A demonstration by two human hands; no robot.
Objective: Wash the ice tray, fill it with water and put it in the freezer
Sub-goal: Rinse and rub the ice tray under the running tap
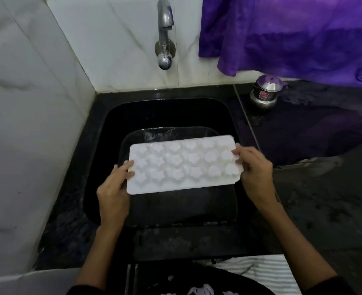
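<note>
Head view, looking down into a black sink (103, 150) set in a dark worktop (325, 188).

Ice tray (184, 163): white, rectangular, with rows of flower- or star-shaped moulds. It is held in the air over the sink basin, long side running left to right, roughly level, the right end a little further from the camera. Whether the moulds face up or down cannot be told; the shapes look raised. No water seen in or on it.

Left hand (114, 186): grips the tray's left short edge, fingers curled at the near-left corner, fingertips lying on the top face.

Right hand (254, 167): grips the tray's right short edge, fingers curled round the rim, thumb side towards the camera.

Below the tray, inside the sink, lies a clear rectangular dish or lid (171, 133); only its far rim shows past the tray. Tray and dish appear apart.

Tap (165, 33): metal, mounted on the white marble-look wall tiles (26, 103) behind the sink, spout above the far side of the basin. No stream of water visible.

On the worktop to the right of the sink, near the wall: a small steel pot with a lid (264, 92). Above it hangs a purple cloth (293, 35).

The worktop surface to the right looks wet and patchy.
</note>
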